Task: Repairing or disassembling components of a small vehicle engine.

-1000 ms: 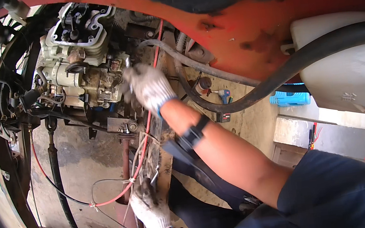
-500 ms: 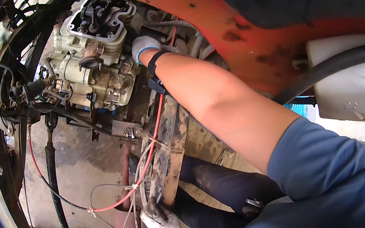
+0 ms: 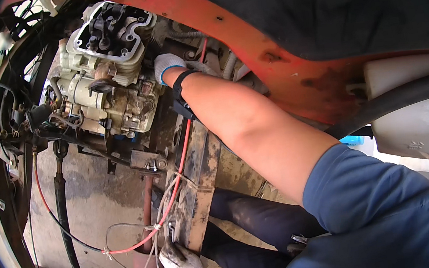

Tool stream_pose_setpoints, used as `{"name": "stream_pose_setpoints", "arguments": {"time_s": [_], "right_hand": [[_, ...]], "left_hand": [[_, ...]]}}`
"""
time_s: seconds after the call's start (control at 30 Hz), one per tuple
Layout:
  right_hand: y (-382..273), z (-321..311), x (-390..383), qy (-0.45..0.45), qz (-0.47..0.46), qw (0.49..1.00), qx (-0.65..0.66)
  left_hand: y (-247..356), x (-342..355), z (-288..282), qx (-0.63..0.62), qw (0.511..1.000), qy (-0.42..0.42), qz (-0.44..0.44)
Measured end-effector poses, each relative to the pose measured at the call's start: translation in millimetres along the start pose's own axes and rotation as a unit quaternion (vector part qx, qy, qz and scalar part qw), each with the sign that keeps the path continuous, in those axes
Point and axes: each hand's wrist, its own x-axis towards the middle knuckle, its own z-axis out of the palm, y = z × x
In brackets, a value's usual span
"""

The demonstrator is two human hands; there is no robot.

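My right hand (image 3: 169, 67), in a white knit glove with a blue cuff edge, reaches in beside the cream-coloured engine (image 3: 90, 90). Its fingers are hidden from view, so their grip does not show. On top, the engine is uncovered and its dark inner parts (image 3: 103, 32) show. Lower down, my left hand (image 3: 181, 263), in a white glove stained dark at the fingers, rests by the rusty frame rail (image 3: 195, 191). Its fingers close around a slim shiny metal tool (image 3: 171, 228) whose end sticks out; its exact kind is unclear. Close by runs a red cable (image 3: 178, 185) tied with thin cords.
A red body panel (image 3: 264, 62) with a black covering arches overhead on the right. Beyond it sit a white plastic tank (image 3: 405, 119) and a thick black hose (image 3: 394, 99). A black rod (image 3: 62, 208) and a reddish pipe (image 3: 145, 205) stand below the engine.
My left hand has shifted slightly left and down with the metal tool. The right hand stays beside the engine. The whole view has shifted a little.
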Motion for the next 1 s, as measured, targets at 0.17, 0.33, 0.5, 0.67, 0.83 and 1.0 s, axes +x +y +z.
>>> {"name": "stream_pose_setpoints", "arguments": {"time_s": [0.17, 0.33, 0.5, 0.67, 0.83, 1.0], "right_hand": [[-4, -8, -2, 0.015, 0.011, 0.999, -0.028], [1, -4, -9, 0.035, -0.044, 0.996, -0.065], [2, 7, -2, 0.029, -0.018, 0.999, -0.036], [4, 6, 10, 0.055, -0.015, 0.997, -0.049], [12, 19, 21, 0.061, -0.072, 0.986, -0.137], [17, 17, 49, 0.035, -0.128, 0.969, -0.208]], "left_hand": [[3, 2, -1, -0.008, 1.0, 0.016, 0.005], [9, 8, -8, 0.01, 1.0, -0.008, 0.0], [14, 13, -11, -0.033, 0.999, 0.023, 0.016], [12, 13, -12, -0.021, 1.0, 0.006, 0.02], [11, 10, -11, -0.033, 0.999, -0.004, -0.015], [15, 13, -17, -0.017, 0.999, -0.022, -0.015]]}}
